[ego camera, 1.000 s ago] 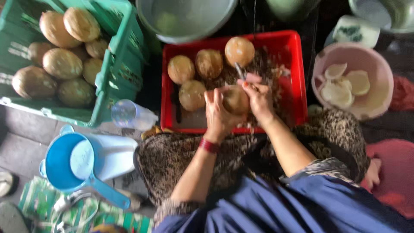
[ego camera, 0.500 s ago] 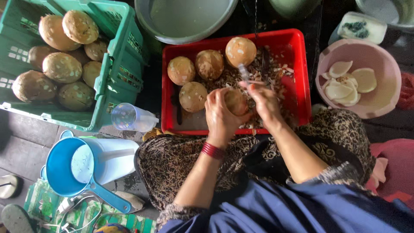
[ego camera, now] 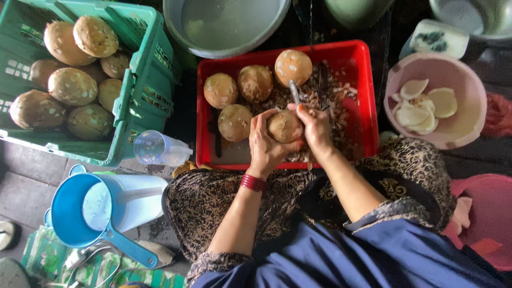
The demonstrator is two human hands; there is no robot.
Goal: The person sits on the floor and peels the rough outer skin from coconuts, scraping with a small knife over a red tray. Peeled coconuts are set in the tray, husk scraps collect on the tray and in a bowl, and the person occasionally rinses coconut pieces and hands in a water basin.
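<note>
Over red tray (ego camera: 205, 114), left hand (ego camera: 265, 145) holds coconut (ego camera: 284, 126); right hand (ego camera: 316, 129) peels.

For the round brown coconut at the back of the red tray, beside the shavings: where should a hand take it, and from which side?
Take the round brown coconut from above, fingers spread over its dome: it has no handle, and the red tray wall and neighbouring coconut crowd its sides.
</note>
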